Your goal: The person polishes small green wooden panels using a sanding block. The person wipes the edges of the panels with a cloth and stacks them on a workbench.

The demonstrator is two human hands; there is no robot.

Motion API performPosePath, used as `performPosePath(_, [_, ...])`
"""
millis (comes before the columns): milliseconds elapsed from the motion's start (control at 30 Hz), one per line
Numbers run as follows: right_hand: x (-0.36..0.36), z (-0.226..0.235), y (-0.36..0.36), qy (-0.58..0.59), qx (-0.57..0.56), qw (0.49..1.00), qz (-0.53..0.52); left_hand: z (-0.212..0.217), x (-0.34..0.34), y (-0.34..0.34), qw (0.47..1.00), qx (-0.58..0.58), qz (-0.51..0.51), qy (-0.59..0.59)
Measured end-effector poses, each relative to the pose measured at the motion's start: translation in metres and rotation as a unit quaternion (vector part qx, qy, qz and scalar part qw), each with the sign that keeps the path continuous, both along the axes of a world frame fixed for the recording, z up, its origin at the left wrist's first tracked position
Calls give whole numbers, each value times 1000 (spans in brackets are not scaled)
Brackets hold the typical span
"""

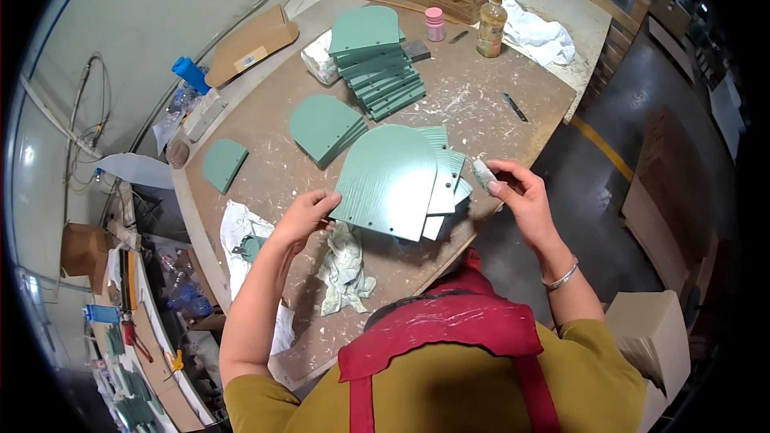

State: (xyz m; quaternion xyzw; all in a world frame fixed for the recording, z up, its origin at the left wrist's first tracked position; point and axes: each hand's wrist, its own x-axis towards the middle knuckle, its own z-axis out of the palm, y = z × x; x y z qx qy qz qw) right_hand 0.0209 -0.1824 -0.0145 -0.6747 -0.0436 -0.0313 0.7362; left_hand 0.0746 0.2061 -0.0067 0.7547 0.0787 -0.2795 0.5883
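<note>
My left hand (pixel 305 215) grips the lower left edge of a green arch-shaped panel (pixel 383 172), thumb on top. The panel is glossy, has small holes along its straight edge, and is tilted above other fanned green panels (pixel 443 184). Off the panel's right side, my right hand (pixel 521 196) pinches a small whitish piece with green smears (pixel 483 173); its kind cannot be made out. A crumpled, green-stained white rag (pixel 345 269) lies below the panel, near my left wrist.
Farther back on the brown table (pixel 473 100) stand a tall stack of green panels (pixel 366 32) and a smaller stack (pixel 322 124). One small panel (pixel 223 164) lies left. A knife (pixel 514 107), pink jar (pixel 434 26) and bottle (pixel 491 28) sit to the right. Another cloth (pixel 239 228) lies left.
</note>
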Motion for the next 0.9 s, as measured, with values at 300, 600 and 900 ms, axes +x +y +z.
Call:
performPosePath(300, [36, 8, -20, 33, 51, 998, 6, -35, -16, -20, 907, -301, 293, 16])
performPosePath(600, [58, 82, 24, -259, -140, 952, 84, -30, -37, -28, 850, -437, 293, 3])
performPosePath(900, [71, 108, 49, -322, -149, 930, 99, -27, -47, -24, 821, -475, 318, 11])
